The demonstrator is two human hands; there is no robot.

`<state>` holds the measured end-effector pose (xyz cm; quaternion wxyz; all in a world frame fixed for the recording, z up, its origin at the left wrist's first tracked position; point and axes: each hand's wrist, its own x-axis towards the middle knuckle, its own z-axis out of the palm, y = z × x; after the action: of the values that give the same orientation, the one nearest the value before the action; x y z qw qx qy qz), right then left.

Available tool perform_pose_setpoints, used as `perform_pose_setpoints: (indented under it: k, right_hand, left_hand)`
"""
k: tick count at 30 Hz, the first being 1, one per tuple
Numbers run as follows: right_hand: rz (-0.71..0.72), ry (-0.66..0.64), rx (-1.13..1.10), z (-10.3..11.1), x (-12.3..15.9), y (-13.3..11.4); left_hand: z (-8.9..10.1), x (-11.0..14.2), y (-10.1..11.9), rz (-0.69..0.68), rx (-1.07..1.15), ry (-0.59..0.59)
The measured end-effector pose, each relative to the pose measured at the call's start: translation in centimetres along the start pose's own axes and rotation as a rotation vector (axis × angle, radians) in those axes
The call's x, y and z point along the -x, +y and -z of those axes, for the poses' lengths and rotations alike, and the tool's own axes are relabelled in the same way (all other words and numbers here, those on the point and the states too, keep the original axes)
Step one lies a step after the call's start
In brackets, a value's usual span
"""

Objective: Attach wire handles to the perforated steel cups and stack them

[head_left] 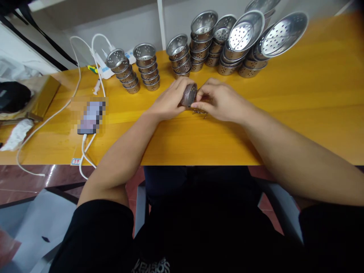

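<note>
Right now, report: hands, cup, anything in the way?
Left hand holding tilted cup. Right hand at its rim. Thin metal bits beneath; cup stacks beyond, seemingly not blocking.

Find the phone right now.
Head view, left side: the phone lies on the table, white cable at its near end, syringe just beyond it.

T-shirt [222,239]: black
Sleeves [96,227]: short, black
Lettering [156,267]: pale grey capitals, near left, partly cut off
Trousers [165,182]: dark navy
Forearms [290,146]: bare
</note>
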<state>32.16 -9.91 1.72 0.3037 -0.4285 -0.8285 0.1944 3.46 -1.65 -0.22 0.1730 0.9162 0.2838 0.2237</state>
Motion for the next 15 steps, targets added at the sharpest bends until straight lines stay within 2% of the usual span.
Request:
perform_pose_setpoints:
  k: [5, 9, 15]
  right_hand:
    - [0.097, -0.087, -0.072, 1.2, 0.0, -0.1]
    - [0.043, -0.103, -0.018, 1.6, 0.0, 1.8]
    - [0.013, -0.152, 0.007, 1.9, 0.3, 4.1]
  left_hand:
    - [0.2, 0.5, -2.5, 0.082, 0.033, 0.104]
    - [0.6, 1.1, -4.5, 0.178, 0.084, 0.203]
    - [0.0, 1.3, -6.0, 0.235, 0.086, 0.194]
